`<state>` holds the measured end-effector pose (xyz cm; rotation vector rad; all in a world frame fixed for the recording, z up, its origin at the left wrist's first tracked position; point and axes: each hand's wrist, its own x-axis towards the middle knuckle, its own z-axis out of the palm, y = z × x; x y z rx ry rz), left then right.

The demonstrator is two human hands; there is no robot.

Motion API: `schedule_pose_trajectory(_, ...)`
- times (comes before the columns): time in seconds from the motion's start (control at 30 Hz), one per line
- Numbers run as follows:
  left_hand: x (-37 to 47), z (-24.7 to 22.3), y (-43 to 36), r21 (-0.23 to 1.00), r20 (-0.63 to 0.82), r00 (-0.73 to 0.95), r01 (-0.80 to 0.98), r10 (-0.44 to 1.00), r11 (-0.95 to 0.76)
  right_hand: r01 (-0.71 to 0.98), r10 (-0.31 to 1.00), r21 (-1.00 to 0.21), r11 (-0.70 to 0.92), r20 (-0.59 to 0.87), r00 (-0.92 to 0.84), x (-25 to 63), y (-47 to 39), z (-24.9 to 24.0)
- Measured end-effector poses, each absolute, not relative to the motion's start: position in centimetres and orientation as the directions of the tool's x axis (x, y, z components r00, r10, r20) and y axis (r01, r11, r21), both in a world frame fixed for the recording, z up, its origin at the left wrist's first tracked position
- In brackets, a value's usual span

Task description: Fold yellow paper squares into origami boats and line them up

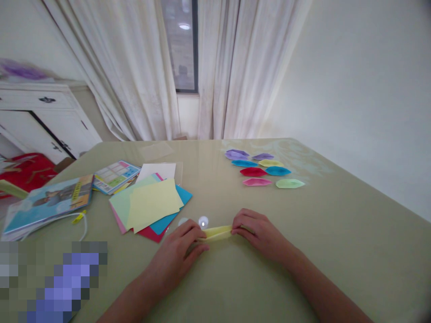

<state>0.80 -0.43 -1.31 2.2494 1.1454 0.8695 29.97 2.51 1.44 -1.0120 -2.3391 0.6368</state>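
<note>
A narrow folded yellow paper (218,232) stretches between my two hands, just above or on the table. My left hand (182,251) has its fingers on the paper's left end, with the thumb a little below it. The right end is pinched between the thumb and fingers of my right hand (257,231). Beyond my right hand lie several folded paper boats, among them a red one (253,172), a pink one (257,182) and a light green one (289,183).
Loose coloured sheets (153,204) are fanned out left of centre on the table (336,251). Further left are a book (50,202), printed cards (116,176) and a white cable (85,226). A wall borders the right side.
</note>
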Motion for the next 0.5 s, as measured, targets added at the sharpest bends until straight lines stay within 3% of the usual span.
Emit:
schedule_pose_trajectory(0.23, 1.4, -1.8, -0.9, 0.594, 0.421, 0.461, 0.511, 0.782, -0.621, 0.443, 0.711, -0.654, 0.613, 0.213, -0.671, 27.7, 1.2, 1.3)
schedule_pose_trajectory(0.4, 1.2, -2.2, -0.8, 0.607, 0.338, 0.531, 0.508, 0.777, -0.611, 0.486, 0.708, -0.582, 0.652, 0.237, -0.665, 28.1, 1.6, 0.7)
schedule_pose_trajectory(0.5, 0.8, -2.0, -0.3, 0.638, 0.301, 0.539, 0.500, 0.787, -0.586, 0.510, 0.739, -0.601, 0.616, 0.217, -0.637, 29.0, 2.2, 0.6)
